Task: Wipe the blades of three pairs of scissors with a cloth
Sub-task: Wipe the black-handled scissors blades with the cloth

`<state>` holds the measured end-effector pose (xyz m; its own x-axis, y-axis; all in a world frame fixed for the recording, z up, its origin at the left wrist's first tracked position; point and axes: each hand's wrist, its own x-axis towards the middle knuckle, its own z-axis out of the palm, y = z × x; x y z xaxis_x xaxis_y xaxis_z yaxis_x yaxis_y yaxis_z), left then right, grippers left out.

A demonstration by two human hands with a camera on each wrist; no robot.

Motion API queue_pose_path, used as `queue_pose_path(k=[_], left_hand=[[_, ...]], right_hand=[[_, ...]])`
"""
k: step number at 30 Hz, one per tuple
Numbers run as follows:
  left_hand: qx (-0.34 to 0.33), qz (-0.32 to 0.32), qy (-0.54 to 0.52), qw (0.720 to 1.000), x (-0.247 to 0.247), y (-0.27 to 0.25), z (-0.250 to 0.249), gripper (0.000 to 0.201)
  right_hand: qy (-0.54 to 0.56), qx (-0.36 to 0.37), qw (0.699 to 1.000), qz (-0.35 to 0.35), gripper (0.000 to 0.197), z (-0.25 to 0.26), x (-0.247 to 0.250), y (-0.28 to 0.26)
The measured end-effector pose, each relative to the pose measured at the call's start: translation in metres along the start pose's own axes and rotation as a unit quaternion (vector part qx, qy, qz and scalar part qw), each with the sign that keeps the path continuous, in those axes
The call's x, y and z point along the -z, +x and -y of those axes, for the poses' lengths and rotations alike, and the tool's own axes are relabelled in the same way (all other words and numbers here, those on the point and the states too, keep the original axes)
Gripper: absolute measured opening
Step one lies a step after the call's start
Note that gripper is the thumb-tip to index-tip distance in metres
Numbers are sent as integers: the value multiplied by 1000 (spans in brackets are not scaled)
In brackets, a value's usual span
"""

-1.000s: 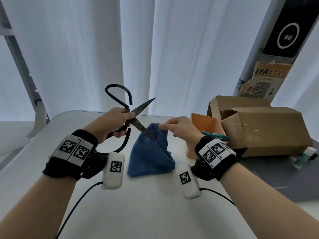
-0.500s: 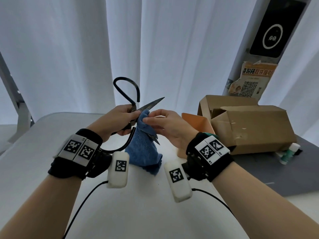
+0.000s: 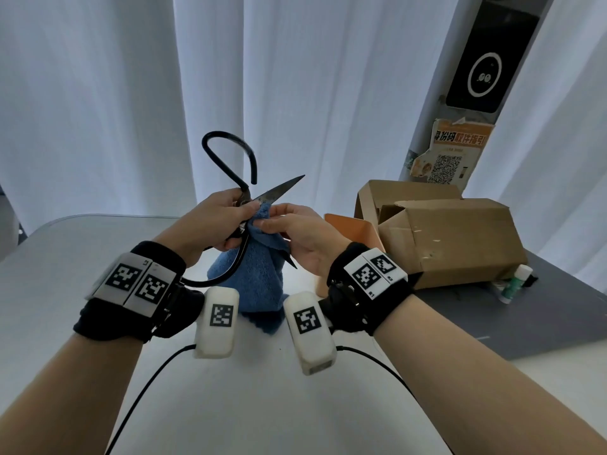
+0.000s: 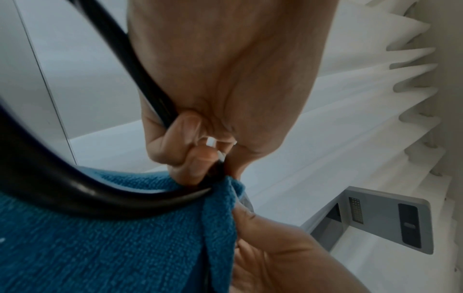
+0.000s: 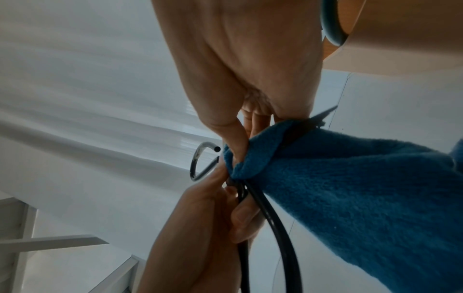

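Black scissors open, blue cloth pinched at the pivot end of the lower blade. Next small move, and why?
Probably slide the right hand with the blue cloth down the lower blade toward its tip. The cloth is wrapped round that blade near the pivot, the bare tip pokes out below it, and the left hand grips the black scissors at the pivot, steadying them. The upper blade looks untouched.

Cardboard box (image 3: 460, 238) beside orange bin (image 3: 353, 228); green-capped bottle (image 3: 515, 284) nearby.
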<state>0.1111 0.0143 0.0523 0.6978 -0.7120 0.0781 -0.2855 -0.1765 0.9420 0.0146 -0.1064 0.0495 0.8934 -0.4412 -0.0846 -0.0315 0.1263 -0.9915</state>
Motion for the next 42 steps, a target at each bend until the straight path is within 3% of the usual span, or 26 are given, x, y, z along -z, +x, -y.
queue_pose_path(k=[14,19,24,27,36,42], left_hand=[[-14,-1,-40,999,-9,-2,-7,18],[-11,-6,-34,999,-12,-3,-7,18],[-25,-6,-28,999,-16,-4,-10,22],[-18,-6,-29,999,-16,-2,-7,29],[-14,-11,-19,1000,-10,0,-6,30],[-23,-37,-28,999,1,-3,-9,19]], right_hand=[[47,3,999,-23,26,-1,-3,-7],[46,7,999,16,23,3,3,-10],[8,23,999,-27,12,-4,4,-11],[-15,24,998,-50,16,-9,4,-9],[-13,14,1000,-9,17,0,7,-13],[-26,7,999,29,20,-3,13,-13]])
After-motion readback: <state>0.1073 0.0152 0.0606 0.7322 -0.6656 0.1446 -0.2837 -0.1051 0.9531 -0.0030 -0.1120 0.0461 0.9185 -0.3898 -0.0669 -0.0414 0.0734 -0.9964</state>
